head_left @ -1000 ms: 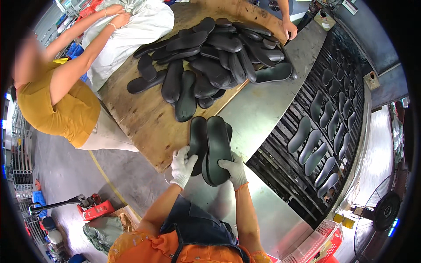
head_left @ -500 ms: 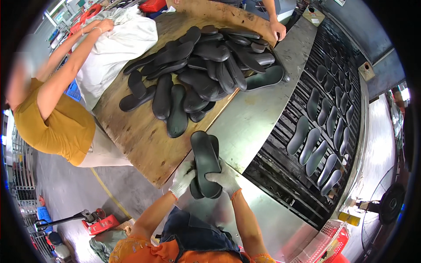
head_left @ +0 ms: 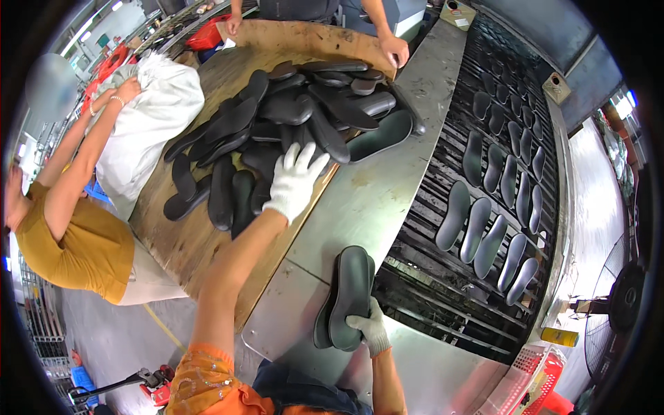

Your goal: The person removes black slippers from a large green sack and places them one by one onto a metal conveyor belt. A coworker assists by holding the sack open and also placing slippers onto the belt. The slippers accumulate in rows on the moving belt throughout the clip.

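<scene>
My gloved left hand [head_left: 294, 181] reaches over the pile of black shoe insoles [head_left: 232, 123], its fingers spread against the near side of the heap. Whether a fingertip has caught under one of them is hidden. My right hand [head_left: 373, 329], also in a white glove, is closed around a small stack of dark insoles [head_left: 350, 297]. The stack stands roughly upright above the metal sheet [head_left: 287, 304], thumb across its front face. The insoles in the heap lie at many angles on a wooden board [head_left: 158, 220].
To the right, rows of insoles [head_left: 490, 245] lie on a slatted conveyor [head_left: 443, 304]. A person in a mustard shirt [head_left: 79, 242] grips a white sack [head_left: 155, 104] at left. Another person's hand [head_left: 394, 50] rests at the board's far edge. A red basket [head_left: 529, 380] stands lower right.
My left hand has let go of the insole stack and stretched forward onto the pile. The right hand has carried the stack to the right and slightly down. The view has shifted.
</scene>
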Available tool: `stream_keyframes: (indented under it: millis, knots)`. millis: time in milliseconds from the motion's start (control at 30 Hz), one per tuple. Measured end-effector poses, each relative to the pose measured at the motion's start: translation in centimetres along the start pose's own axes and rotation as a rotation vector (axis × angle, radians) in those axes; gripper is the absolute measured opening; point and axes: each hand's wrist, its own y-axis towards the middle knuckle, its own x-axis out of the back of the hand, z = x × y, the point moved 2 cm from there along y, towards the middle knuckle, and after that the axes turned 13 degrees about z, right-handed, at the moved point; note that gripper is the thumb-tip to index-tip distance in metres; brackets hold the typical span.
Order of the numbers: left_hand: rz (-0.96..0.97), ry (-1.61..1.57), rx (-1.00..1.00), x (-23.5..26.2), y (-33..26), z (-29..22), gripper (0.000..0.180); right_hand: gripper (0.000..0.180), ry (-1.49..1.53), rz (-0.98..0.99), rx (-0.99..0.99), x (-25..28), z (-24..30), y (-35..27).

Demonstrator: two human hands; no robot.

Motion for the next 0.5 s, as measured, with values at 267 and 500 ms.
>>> stream_keyframes:
  millis: [267, 500]
  knots:
    - [0.475, 0.283, -0.044, -1.3, 9.8, -3.3, 0.045, 0.067, 0.175, 0.042, 0.025, 1.9, -1.3, -0.4]
    - [0.039, 0.108, -0.135, 1.1, 9.1, -3.2, 0.029, 0.064, 0.383, 0.063, 0.093, 2.3, -1.3, -0.8]
